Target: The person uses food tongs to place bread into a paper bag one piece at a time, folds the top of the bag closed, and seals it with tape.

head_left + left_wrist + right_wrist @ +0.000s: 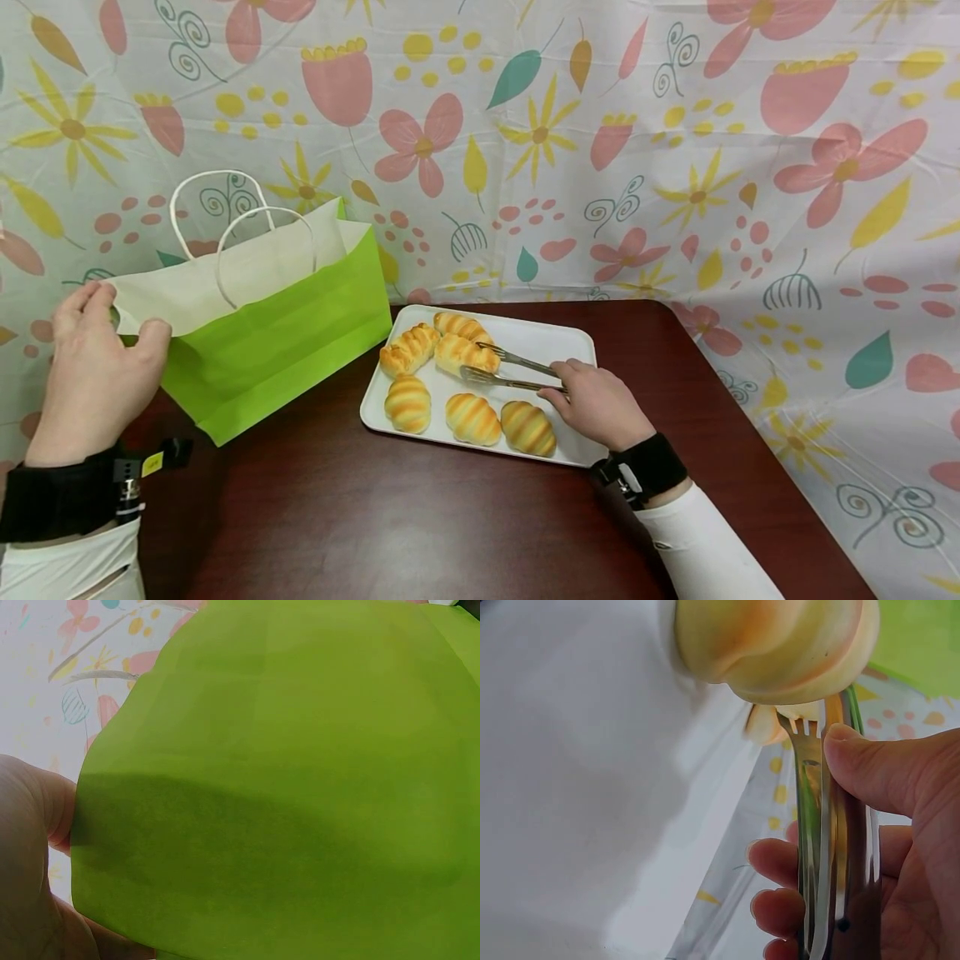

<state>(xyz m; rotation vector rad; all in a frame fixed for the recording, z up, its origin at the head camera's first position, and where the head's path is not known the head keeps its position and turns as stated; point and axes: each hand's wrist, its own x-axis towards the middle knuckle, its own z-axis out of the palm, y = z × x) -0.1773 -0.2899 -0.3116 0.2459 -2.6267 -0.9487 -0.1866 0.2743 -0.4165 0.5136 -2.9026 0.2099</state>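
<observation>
My left hand (101, 375) grips the left edge of a green paper bag (277, 333), its thumb and fingers on the open rim. The bag, white inside with two white handles, stands upright and fills most of the left wrist view. In my right hand (600, 404) are metal serving tongs (517, 385) with fork-like ends. Their two prongs lie at the right end of a golden bread roll (459, 353) in the back group; whether they squeeze it I cannot tell. In the right wrist view, thumb and fingers wrap the tongs (851, 862).
A white tray (573, 337) holds the bread. Behind the middle roll lie a striped roll (463, 323) and a twisted roll (408, 350); three striped buns (472, 418) line the front. Under the tray and bag is a dark wooden table (390, 525), with a flower-patterned cloth (540, 208) behind.
</observation>
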